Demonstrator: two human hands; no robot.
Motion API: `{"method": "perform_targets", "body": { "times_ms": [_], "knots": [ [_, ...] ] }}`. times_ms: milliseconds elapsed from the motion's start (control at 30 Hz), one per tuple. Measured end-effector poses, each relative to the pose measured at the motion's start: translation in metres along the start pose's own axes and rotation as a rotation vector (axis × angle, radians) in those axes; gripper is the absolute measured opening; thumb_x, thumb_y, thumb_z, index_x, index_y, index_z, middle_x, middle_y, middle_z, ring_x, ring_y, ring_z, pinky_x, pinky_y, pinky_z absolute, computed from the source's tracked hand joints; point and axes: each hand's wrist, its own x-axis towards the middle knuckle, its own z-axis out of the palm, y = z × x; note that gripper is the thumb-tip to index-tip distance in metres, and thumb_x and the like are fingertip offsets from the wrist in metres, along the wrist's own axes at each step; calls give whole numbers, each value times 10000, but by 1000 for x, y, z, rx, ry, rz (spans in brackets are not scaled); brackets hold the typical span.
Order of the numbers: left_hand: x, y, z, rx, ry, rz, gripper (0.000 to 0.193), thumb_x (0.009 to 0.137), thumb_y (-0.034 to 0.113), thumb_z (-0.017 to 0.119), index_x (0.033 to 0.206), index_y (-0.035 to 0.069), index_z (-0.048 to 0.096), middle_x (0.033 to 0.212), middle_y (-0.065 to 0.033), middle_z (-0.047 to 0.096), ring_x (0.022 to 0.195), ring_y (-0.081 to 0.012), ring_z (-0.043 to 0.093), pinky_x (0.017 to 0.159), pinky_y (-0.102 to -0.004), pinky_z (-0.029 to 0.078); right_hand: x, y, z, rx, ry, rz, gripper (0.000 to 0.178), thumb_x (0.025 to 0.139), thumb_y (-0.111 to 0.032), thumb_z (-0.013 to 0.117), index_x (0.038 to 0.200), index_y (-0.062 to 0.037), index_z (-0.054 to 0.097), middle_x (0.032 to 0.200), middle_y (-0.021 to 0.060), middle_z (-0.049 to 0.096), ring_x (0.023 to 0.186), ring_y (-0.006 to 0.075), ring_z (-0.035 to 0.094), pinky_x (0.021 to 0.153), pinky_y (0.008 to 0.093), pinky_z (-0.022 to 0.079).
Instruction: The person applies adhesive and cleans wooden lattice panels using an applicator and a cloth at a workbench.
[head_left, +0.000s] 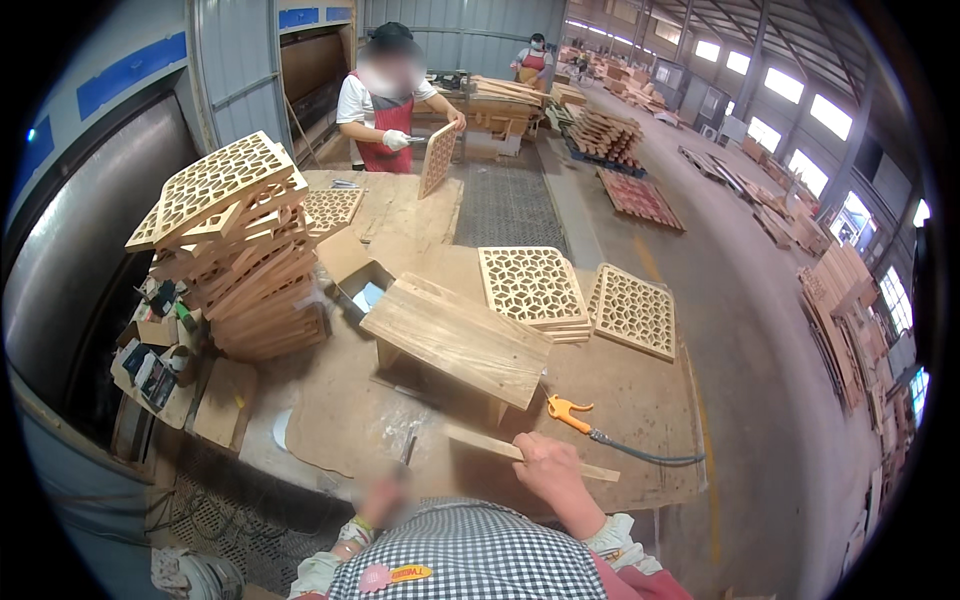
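My right hand [550, 468] grips the top edge of a light wooden panel [482, 446], which stands on edge on the near side of the workbench. My left hand [385, 497] is partly blurred. From it a slim dark hand tool [409, 446] points up and away, a short way left of the panel. Just beyond the hands stands a low wooden stand [460, 335] with a broad flat top. An orange air blow gun [569, 412] lies on the bench to the right of it, joined to a blue-grey hose [645, 457].
Lattice-cut wooden panels [535, 285] lie stacked at the far bench edge, beside another lattice panel [635, 312]. A tall, uneven pile of panels [262, 265] rises on the left, near an open cardboard box [352, 272]. Across the bench a co-worker [385, 110] holds a lattice panel upright.
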Motion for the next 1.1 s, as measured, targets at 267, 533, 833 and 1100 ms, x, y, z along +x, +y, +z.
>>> {"method": "perform_targets", "body": {
  "times_ms": [267, 533, 833, 1100],
  "knots": [
    [3, -9, -1, 6, -38, -101, 142, 863, 213, 701, 962, 111, 710, 983, -93, 663, 934, -259, 636, 803, -440, 513, -1, -2, 3, -19, -15, 27, 211, 750, -160, 729, 937, -102, 649, 899, 88, 685, 858, 308, 691, 721, 438, 552],
    [4, 6, -3, -130, -37, -280, 169, 963, 289, 705, 984, 122, 697, 919, 13, 677, 829, -136, 646, 711, -329, 542, 5, 2, -3, -54, -81, 84, 245, 766, -215, 767, 948, -109, 641, 908, 78, 684, 872, 305, 689, 731, 439, 550],
    [8, -4, -10, -231, -118, -248, 128, 967, 244, 708, 951, 117, 710, 922, -4, 706, 843, -136, 657, 748, -328, 541, 17, 12, 3, -69, -62, 103, 200, 770, -217, 751, 912, -112, 657, 869, 75, 692, 845, 309, 694, 718, 444, 554],
    [-9, 24, -4, -91, -50, -212, 228, 943, 255, 683, 1082, 77, 653, 925, -103, 668, 815, -232, 649, 710, -392, 525, 25, 11, -4, 10, 32, 22, 230, 759, -165, 758, 980, -124, 709, 885, 92, 717, 822, 315, 705, 708, 430, 557]
  ]
}}
